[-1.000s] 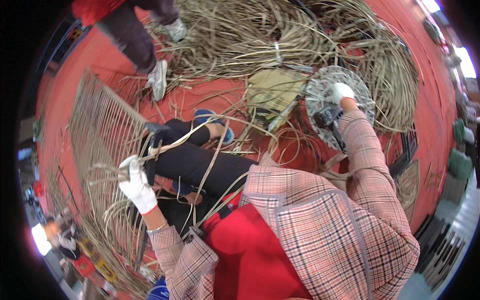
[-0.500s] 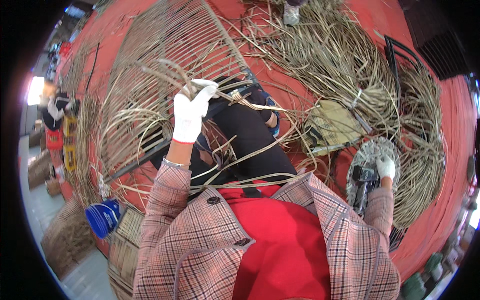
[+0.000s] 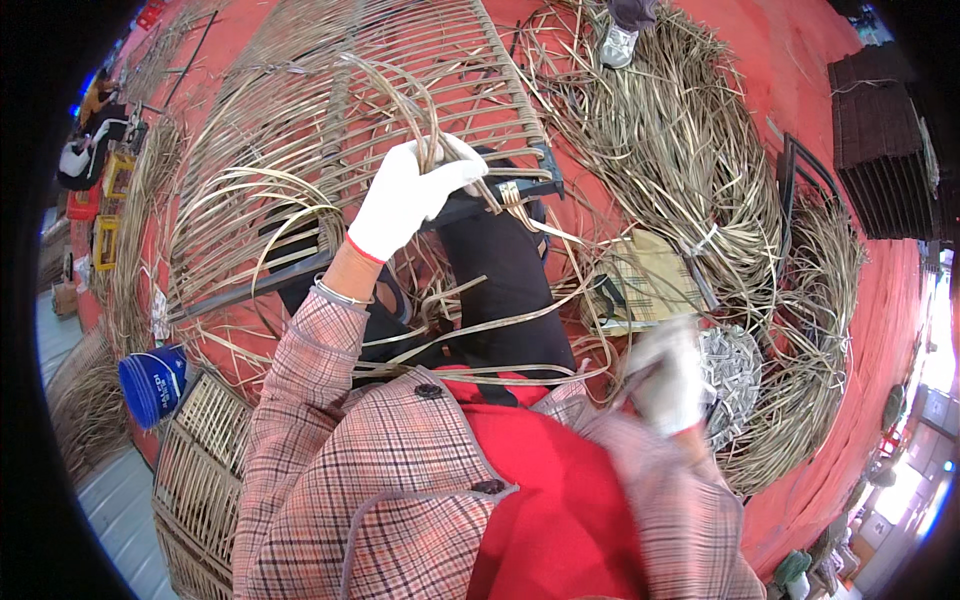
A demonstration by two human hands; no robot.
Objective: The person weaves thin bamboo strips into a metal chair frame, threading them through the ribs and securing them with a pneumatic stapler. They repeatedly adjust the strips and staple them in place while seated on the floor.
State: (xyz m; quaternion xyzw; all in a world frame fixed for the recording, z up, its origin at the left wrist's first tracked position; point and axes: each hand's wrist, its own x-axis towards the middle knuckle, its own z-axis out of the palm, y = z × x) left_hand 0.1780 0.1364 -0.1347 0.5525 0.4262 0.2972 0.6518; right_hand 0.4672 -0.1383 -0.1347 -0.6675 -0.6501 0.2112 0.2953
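Observation:
My left hand (image 3: 392, 205), in a white glove, is closed around several tan cane strips (image 3: 418, 110). The strips loop up from my fist, and their short ends poke out below my thumb. Just past that hand lies the end of a dark-framed panel (image 3: 500, 200) with cane wound across it, resting over my legs. My right hand (image 3: 668, 380), also gloved in white, is smeared by motion. It is beside a round, silvery crumpled-looking pad (image 3: 735, 370); whether it holds anything cannot be made out. Long loose strips (image 3: 470, 350) cross my lap.
Big bundles of cane strips (image 3: 680, 130) spread over the red floor (image 3: 780, 60) on the right. Near them lies a yellowish checked packet (image 3: 650, 285). A blue bucket (image 3: 153, 388) stands at left. Another person's shoe (image 3: 618, 46) shows at the top; dark stacked panels (image 3: 880, 150) stand far right.
My right hand has left the round pad and moved left toward my body. My left hand, still gripping the strips, appears farther right. The whole view has shifted.

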